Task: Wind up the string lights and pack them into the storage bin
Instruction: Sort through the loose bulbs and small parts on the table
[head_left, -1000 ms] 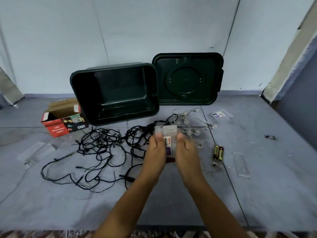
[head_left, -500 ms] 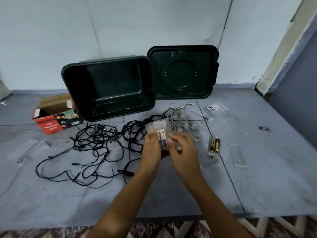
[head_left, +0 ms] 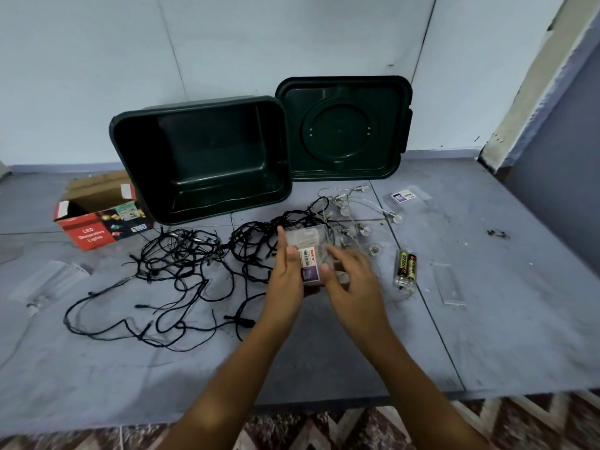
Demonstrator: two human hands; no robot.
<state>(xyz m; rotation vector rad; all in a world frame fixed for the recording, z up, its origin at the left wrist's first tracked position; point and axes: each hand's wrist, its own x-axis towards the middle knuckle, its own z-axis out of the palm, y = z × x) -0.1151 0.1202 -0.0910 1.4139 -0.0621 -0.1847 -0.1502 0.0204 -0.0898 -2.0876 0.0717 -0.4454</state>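
A clear plastic battery case (head_left: pixel 306 251) with a white and purple label sits between my hands above the floor. My left hand (head_left: pixel 287 280) holds its left side, fingers pointing up along it. My right hand (head_left: pixel 352 284) touches its right edge with the thumb, the other fingers loosely curled over clear bulbs. A tangle of black string lights (head_left: pixel 181 267) spreads across the floor to the left. Clear globe bulbs on thin wire (head_left: pixel 354 216) lie just beyond the case. The dark green storage bin (head_left: pixel 201 157) stands tipped on its side, empty, opening facing me.
The bin's green lid (head_left: pixel 344 128) leans on the wall beside it. A red LED lights box (head_left: pixel 94 216) lies at the left. Two batteries (head_left: pixel 407 264) and a clear cover (head_left: pixel 449 285) lie to the right. A patterned rug (head_left: pixel 357 427) borders the near edge.
The case has tilted and lowered a little. My right hand has slid off its face to the right edge, fingers spreading over the bulbs. The camera has tipped down.
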